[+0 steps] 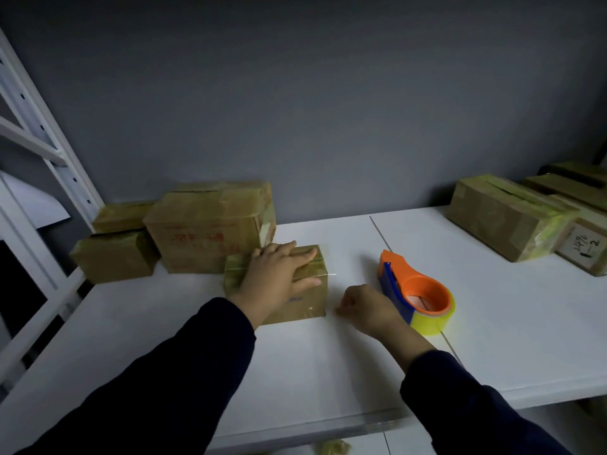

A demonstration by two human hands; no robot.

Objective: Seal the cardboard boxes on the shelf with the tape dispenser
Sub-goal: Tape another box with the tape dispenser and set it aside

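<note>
The left hand (279, 274) presses flat, fingers straight, on the small brown cardboard box (307, 302). The right hand (368, 310) curls beside its right corner, hold unclear. The orange-and-blue plastic tape dispenser (405, 284) stands just right of that hand.

Handwritten "2" on white label (580, 247) of right-hand box (593, 225)

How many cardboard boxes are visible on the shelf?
8 boxes: one under the left hand, three behind it, four at far right; more may be hidden there.
</note>
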